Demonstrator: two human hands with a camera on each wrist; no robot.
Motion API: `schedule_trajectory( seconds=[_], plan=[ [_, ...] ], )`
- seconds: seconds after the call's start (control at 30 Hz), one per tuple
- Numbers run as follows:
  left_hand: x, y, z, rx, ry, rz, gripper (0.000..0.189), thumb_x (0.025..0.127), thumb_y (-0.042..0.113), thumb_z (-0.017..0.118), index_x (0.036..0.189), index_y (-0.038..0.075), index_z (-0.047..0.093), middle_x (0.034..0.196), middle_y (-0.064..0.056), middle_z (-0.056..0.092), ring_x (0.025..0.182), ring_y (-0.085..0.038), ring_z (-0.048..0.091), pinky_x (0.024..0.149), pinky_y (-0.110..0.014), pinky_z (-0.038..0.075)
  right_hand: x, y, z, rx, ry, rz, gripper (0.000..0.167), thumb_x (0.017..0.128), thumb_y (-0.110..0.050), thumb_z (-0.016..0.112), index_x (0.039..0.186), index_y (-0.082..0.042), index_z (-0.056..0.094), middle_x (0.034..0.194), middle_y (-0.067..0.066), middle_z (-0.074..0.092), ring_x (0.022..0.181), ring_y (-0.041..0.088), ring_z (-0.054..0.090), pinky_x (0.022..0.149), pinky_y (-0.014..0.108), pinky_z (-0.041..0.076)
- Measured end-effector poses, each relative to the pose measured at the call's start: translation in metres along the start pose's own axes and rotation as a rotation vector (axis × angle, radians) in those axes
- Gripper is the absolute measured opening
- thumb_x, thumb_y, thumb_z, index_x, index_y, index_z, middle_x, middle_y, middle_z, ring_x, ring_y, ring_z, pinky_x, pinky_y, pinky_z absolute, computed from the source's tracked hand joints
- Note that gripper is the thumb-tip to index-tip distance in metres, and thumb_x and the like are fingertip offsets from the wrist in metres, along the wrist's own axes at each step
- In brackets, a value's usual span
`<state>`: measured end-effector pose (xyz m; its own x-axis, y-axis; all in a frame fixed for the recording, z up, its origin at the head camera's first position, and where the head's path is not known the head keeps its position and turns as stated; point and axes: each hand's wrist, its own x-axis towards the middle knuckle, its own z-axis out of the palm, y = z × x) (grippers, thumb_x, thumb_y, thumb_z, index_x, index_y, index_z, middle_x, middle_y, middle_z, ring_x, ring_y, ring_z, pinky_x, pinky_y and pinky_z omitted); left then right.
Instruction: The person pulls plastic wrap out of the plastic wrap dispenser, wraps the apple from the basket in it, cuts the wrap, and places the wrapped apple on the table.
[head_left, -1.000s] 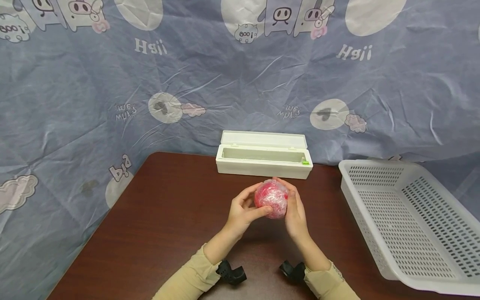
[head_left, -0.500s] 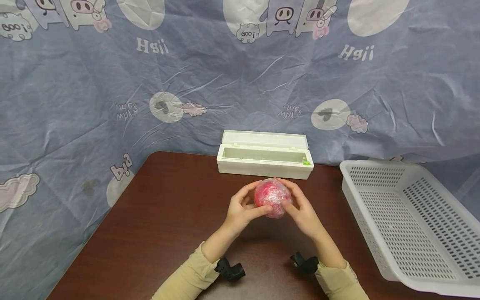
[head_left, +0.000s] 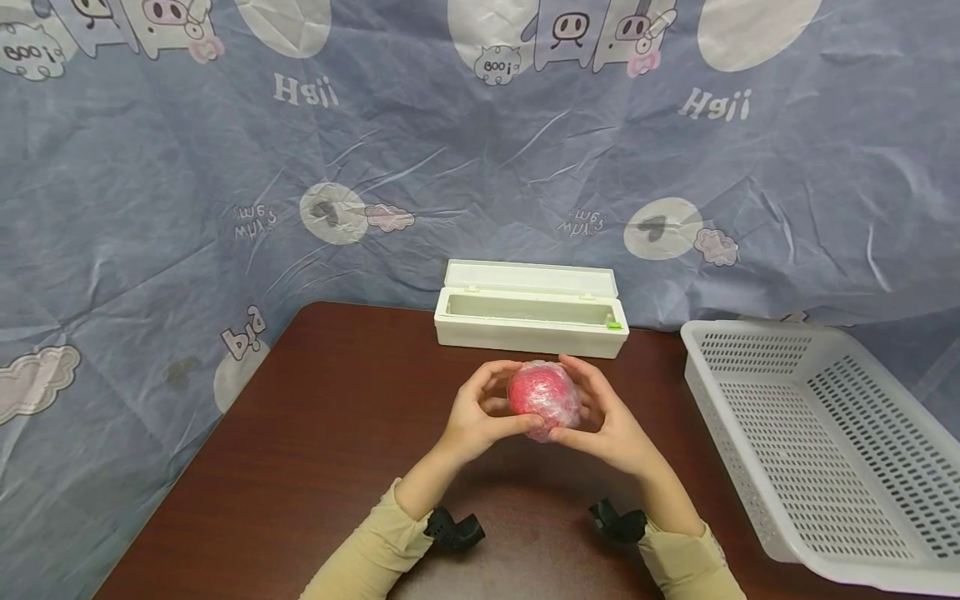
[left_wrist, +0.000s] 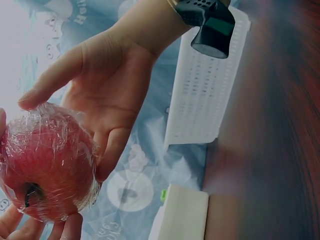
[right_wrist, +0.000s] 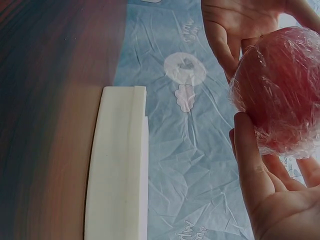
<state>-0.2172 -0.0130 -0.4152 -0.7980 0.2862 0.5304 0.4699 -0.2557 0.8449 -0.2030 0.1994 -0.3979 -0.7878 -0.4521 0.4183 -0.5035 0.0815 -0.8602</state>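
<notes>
A red apple (head_left: 543,395) wrapped in crinkled clear plastic film is held up between both hands, above the table. My left hand (head_left: 474,417) grips its left side, thumb across the near face and fingers behind. From the other side my right hand (head_left: 611,423) holds it the same way, its thumb low on the front. In the left wrist view, the dark stem hollow of the apple (left_wrist: 47,165) shows through the film. The right wrist view shows the apple (right_wrist: 282,92) with loose film bunched at its lower side.
A long white box (head_left: 528,332) with its lid raised stands at the table's back edge, a small green piece at its right end. To the right is a pale grey perforated basket (head_left: 720,442). A printed blue cloth (head_left: 420,150) hangs behind the brown table (head_left: 322,433).
My right hand has shifted its hold, swinging outward to the right with its thumb now lower on the apple. The apple has turned a little, showing more red, and stays between both hands.
</notes>
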Motion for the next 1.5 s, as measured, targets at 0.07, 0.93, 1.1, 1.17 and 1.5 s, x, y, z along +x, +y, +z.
schedule_trajectory(
  seconds=[0.07,0.93,1.1,1.17,1.5],
  plan=[
    [0.000,0.003,0.000,0.028,-0.010,-0.007,0.064,0.070,0.003,0.082,0.125,-0.003,0.051,0.119,-0.022,0.057,0.105,-0.020,0.057,0.077,-0.045,0.053,0.000,0.000,0.000,0.013,-0.006,-0.007,0.088,0.073,0.008,0.074,0.145,-0.004,0.025,0.138,0.017,0.037,0.116,0.020,0.052,0.087,0.030,0.049],
    [0.003,0.025,-0.008,0.080,-0.162,-0.075,0.073,0.070,-0.006,0.078,0.132,-0.008,0.040,0.128,-0.025,0.047,0.102,-0.037,0.056,0.086,-0.053,0.047,0.003,0.012,0.007,0.172,0.019,-0.067,0.079,0.074,0.012,0.071,0.140,0.005,0.028,0.131,0.012,0.045,0.110,0.021,0.054,0.082,0.034,0.053],
    [0.004,0.020,-0.011,0.059,-0.218,-0.118,0.081,0.068,-0.010,0.077,0.137,-0.005,0.034,0.128,-0.024,0.046,0.108,-0.036,0.053,0.088,-0.052,0.046,0.003,0.016,0.008,0.220,0.037,-0.068,0.076,0.076,0.013,0.068,0.139,0.006,0.026,0.130,0.011,0.044,0.112,0.021,0.053,0.084,0.033,0.052],
    [0.004,0.016,-0.011,0.056,-0.217,-0.124,0.084,0.067,-0.014,0.076,0.138,-0.004,0.033,0.128,-0.024,0.047,0.105,-0.033,0.055,0.088,-0.051,0.047,0.003,0.017,0.009,0.244,0.048,-0.061,0.076,0.076,0.012,0.068,0.139,0.006,0.026,0.129,0.012,0.043,0.112,0.021,0.052,0.084,0.033,0.051],
    [0.004,-0.014,-0.015,0.004,-0.171,-0.082,0.081,0.068,-0.014,0.076,0.137,0.004,0.039,0.124,-0.018,0.054,0.098,-0.023,0.059,0.082,-0.043,0.052,0.003,0.021,0.012,0.342,0.077,-0.015,0.073,0.079,0.008,0.066,0.139,0.000,0.026,0.130,0.010,0.040,0.115,0.019,0.049,0.088,0.032,0.049]
  ],
)
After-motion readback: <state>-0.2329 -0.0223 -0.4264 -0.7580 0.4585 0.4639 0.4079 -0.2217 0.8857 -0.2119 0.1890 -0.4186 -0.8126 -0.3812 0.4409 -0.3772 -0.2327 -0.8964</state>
